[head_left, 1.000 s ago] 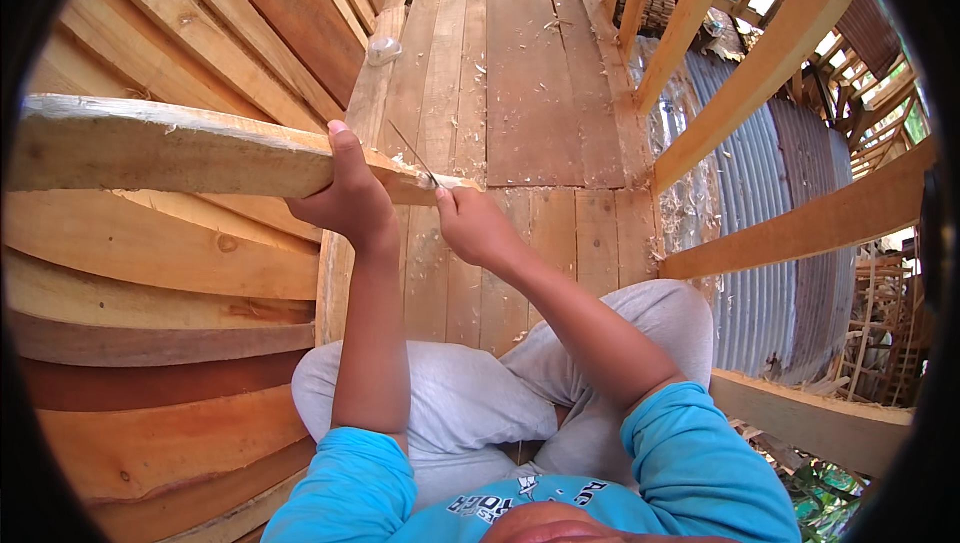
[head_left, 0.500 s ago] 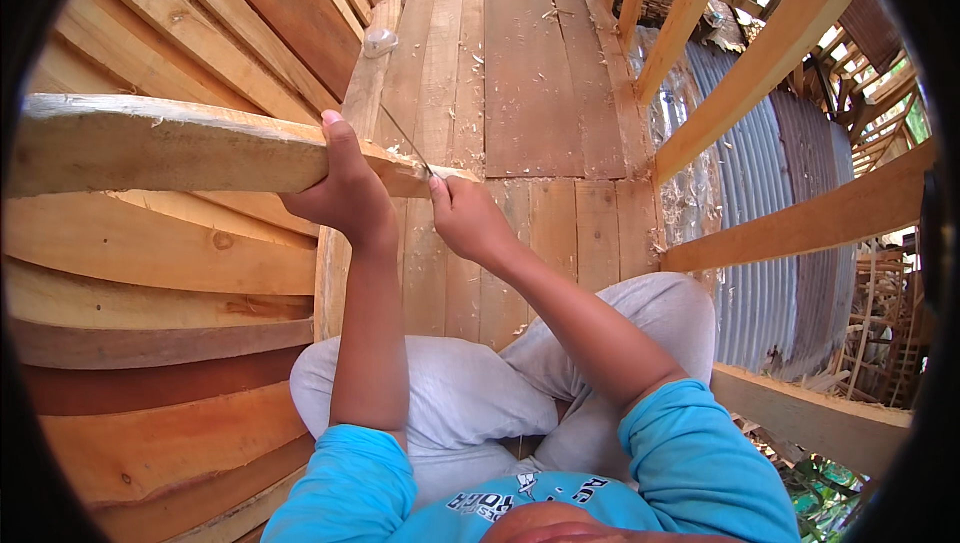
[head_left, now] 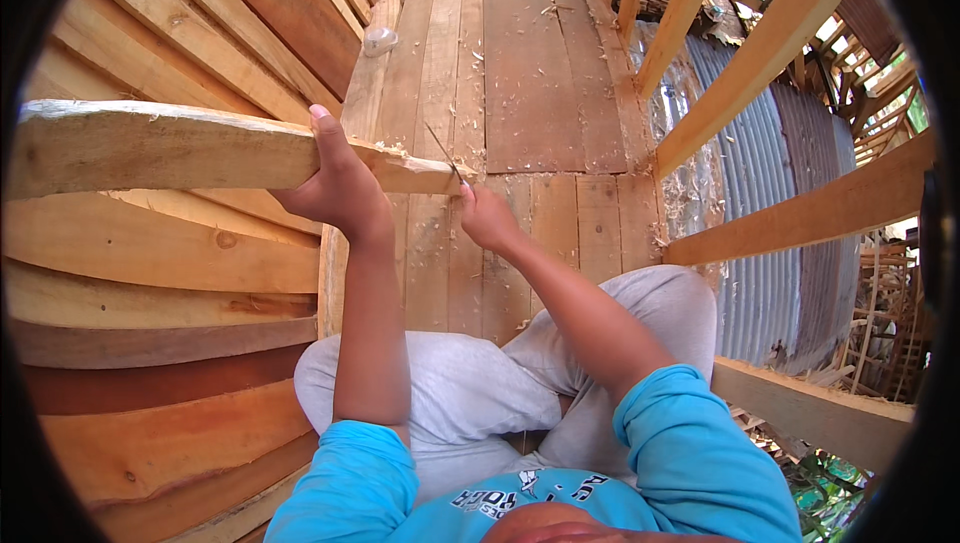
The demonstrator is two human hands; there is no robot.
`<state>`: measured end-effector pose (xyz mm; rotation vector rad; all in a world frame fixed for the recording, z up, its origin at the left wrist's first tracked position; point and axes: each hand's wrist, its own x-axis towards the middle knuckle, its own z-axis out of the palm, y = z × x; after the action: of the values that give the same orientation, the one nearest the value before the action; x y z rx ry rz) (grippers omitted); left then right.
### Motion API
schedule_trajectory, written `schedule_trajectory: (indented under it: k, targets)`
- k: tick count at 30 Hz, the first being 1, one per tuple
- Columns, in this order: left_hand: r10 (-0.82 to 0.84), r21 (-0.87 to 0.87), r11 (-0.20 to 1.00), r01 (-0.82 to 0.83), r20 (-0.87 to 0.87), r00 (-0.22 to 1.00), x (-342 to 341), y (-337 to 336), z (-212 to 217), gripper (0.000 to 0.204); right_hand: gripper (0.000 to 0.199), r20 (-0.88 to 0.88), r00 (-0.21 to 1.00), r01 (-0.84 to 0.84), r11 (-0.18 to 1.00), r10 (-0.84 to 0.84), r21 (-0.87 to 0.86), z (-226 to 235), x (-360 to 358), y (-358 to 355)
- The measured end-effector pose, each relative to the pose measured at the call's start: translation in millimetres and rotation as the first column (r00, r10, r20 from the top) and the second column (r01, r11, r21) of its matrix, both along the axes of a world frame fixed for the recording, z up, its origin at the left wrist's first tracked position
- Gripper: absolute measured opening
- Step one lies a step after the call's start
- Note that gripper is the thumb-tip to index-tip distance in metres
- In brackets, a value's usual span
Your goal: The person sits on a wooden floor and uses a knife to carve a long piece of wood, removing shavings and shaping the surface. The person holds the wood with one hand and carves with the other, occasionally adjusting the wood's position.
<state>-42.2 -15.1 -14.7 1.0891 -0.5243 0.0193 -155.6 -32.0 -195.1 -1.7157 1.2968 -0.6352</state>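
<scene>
A thick wooden beam [head_left: 160, 148] reaches in from the left, its tapered end over the plank floor in front of me. My left hand [head_left: 340, 178] is closed round the beam from the near side, thumb up over its top edge. At the tapered end, my right hand [head_left: 487, 218] grips a thin-bladed knife [head_left: 446, 155]. Its handle is hidden in my fingers, and the blade slants up and to the left across the beam's tip. Pale curled shavings [head_left: 392, 150] cling to the beam's top beside the blade.
Wood shavings are scattered over the plank floor [head_left: 535, 63]. A clear plastic container [head_left: 379, 41] stands at the far left of it. Upright boards [head_left: 170, 278] line the left side. On the right are railing posts [head_left: 765, 73] and corrugated metal sheets [head_left: 750, 173].
My right hand and the knife have slid right along the beam to its tip. My left hand and the beam have shifted slightly left.
</scene>
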Motion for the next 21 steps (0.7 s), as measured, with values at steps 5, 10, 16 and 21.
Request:
schedule_trajectory:
  k: [5,10,16,21]
  targets:
    - [0.074,-0.026,0.997,-0.072,0.085,0.994,4.1,2.0,-6.9,0.056,0.043,-0.066,0.991,-0.118,0.993,0.118,-0.003,57.0,11.6,15.4]
    - [-0.012,-0.003,1.0,0.012,0.045,0.999,-8.4,0.1,-0.3,0.051,0.041,-0.038,0.999,-0.003,1.0,0.003,-0.019,1.9,3.5,-0.6]
    - [0.016,-0.035,0.999,-0.015,0.03,0.999,1.8,0.9,-4.5,0.054,0.041,-0.153,0.981,-0.118,0.992,0.123,0.039,12.7,5.7,-4.9]
    - [0.058,0.007,0.998,-0.058,0.036,0.998,-2.5,-2.1,-5.0,0.05,0.04,-0.044,0.996,-0.08,0.995,0.083,0.064,33.4,5.5,7.8]
